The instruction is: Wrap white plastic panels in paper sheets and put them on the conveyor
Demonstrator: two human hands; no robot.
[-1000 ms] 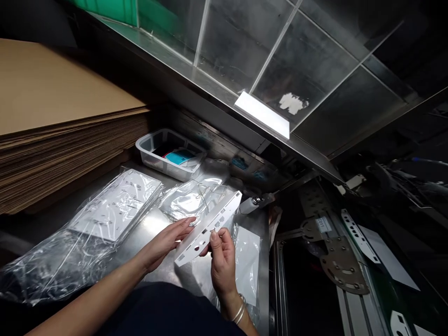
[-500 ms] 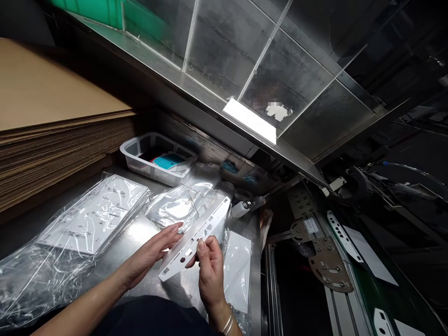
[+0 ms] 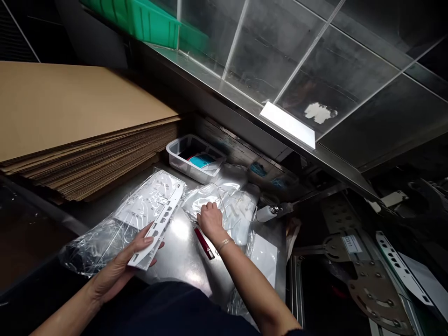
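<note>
My left hand holds a long white plastic plate with slots by its near end, thumb on top, over a clear bag of stacked white plates. My right hand reaches forward with its fingers curled down on a crumpled clear plastic bag that holds white parts. A red pen lies on the steel bench just beside my right wrist.
A tall stack of brown cardboard sheets fills the left. A small clear tray with a teal item stands at the back. A glass-fronted metal shelf overhangs the bench. A machine with perforated metal plates lies to the right.
My right hand let go of the white plate and reached forward onto the crumpled bag. My left hand carried the plate to the left, over the bagged plates.
</note>
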